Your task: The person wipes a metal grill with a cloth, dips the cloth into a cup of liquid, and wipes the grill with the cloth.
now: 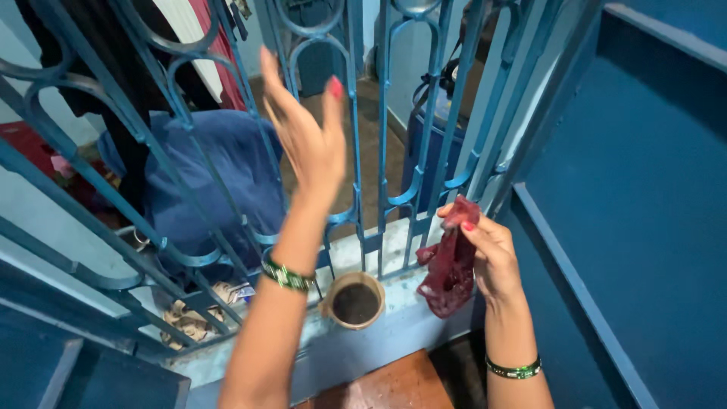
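Note:
My left hand (307, 132) is raised in front of the blue metal window grille (386, 113), fingers spread, holding nothing. My right hand (488, 250) is lower and to the right, pinching a dark red cloth (448, 265) that hangs down against the sill. A small round brown cup (354, 301) with dark contents stands on the pale sill (394, 322) between my two forearms. Both wrists wear green bangles.
A blue shutter panel (636, 189) stands open on the right. Crumpled paper scraps (189, 318) lie on the sill at left. Beyond the bars are a blue cloth bundle (219, 174), hanging clothes and a blue container (435, 129).

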